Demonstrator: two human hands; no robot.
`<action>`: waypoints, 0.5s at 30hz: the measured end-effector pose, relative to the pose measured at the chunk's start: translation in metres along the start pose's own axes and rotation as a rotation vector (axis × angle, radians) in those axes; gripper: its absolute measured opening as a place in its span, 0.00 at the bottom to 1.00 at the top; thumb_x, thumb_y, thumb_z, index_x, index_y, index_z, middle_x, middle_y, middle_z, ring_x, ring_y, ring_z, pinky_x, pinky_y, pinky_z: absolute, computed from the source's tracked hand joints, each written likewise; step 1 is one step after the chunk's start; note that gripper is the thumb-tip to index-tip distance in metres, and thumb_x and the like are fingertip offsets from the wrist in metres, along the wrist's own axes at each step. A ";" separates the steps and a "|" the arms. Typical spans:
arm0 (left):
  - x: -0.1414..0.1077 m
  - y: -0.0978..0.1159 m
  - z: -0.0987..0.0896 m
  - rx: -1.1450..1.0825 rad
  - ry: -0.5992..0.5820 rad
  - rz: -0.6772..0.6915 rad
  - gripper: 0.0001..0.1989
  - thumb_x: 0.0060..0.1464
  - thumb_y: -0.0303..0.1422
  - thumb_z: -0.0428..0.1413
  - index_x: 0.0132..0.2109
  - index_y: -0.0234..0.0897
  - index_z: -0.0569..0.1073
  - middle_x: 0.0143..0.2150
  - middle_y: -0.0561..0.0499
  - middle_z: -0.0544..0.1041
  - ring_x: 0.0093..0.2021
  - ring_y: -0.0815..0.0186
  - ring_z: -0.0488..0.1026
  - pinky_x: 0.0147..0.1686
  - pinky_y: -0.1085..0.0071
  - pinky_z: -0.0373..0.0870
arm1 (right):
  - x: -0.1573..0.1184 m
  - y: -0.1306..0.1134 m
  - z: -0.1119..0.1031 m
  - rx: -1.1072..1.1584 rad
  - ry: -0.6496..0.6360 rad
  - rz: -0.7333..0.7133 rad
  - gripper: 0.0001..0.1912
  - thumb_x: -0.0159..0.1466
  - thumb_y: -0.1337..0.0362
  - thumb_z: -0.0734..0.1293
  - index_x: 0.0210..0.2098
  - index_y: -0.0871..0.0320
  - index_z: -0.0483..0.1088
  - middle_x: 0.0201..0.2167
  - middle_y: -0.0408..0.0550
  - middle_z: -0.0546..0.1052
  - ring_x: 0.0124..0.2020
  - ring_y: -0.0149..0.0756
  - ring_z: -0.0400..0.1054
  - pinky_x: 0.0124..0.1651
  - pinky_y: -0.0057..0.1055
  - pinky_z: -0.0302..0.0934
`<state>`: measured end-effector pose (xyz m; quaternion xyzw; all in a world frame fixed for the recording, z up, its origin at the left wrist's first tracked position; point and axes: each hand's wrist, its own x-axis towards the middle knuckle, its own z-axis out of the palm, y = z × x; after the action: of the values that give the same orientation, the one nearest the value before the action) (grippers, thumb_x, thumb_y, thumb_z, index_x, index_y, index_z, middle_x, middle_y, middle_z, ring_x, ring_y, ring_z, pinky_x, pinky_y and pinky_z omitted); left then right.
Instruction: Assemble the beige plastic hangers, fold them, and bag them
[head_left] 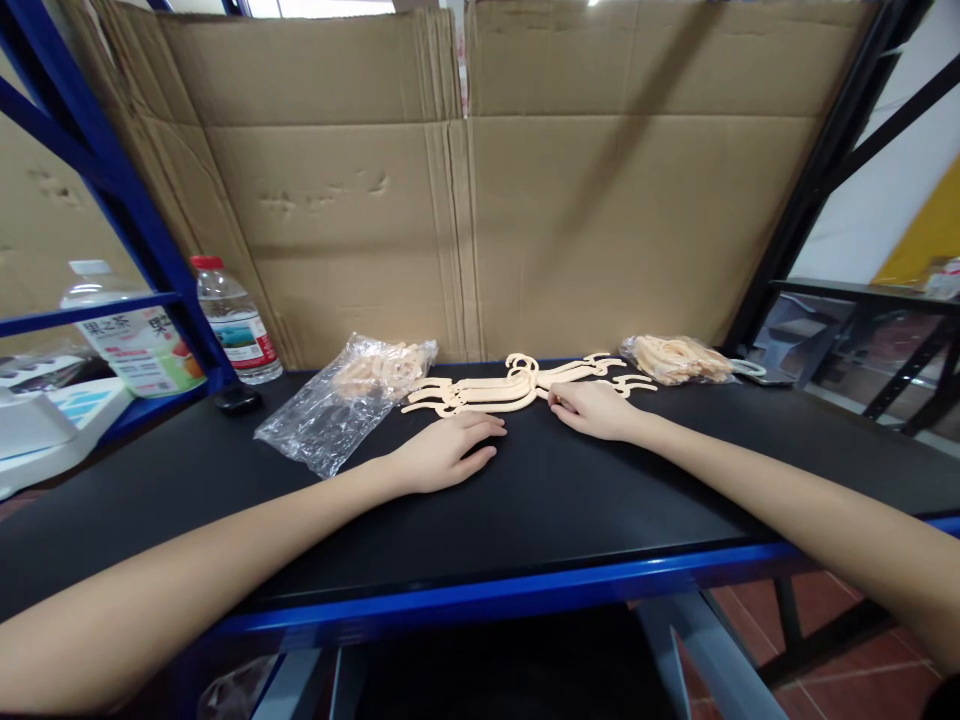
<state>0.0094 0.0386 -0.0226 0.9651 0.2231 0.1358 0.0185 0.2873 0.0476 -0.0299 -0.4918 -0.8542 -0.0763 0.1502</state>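
Note:
Flat, pale cream curved pieces (495, 392) lie in a wide, ornament-like arrangement on the black tabletop (480, 520). My left hand (446, 452) rests palm down just in front of their left part, its fingers stretched out and holding nothing I can see. At the middle right of the arrangement, my right hand (592, 410) has its fingers curled together by the pieces. Whatever its fingertips pinch is too small and hidden to name. Left of the arrangement, a clear plastic bag (322, 420) contains more cream pieces (382, 368). Another clear bag (675, 358) of similar pieces lies at the right.
A red-capped water bottle (236, 320) and a small black object (238, 398) stand at the back left. A larger white-capped bottle (135, 330) is beyond the blue frame (142, 200). Cardboard (600, 200) walls the back. A dark phone-like slab (765, 375) lies at right.

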 end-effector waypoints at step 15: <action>0.000 0.000 0.001 0.046 -0.018 0.014 0.17 0.63 0.34 0.44 0.55 0.34 0.68 0.57 0.42 0.69 0.57 0.60 0.66 0.57 0.63 0.62 | 0.000 0.002 -0.002 -0.004 -0.028 -0.027 0.05 0.63 0.66 0.59 0.35 0.58 0.66 0.27 0.44 0.71 0.28 0.32 0.62 0.29 0.27 0.46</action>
<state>0.0101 0.0387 -0.0231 0.9680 0.2191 0.1221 -0.0024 0.2895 0.0481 -0.0284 -0.4817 -0.8626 -0.0732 0.1361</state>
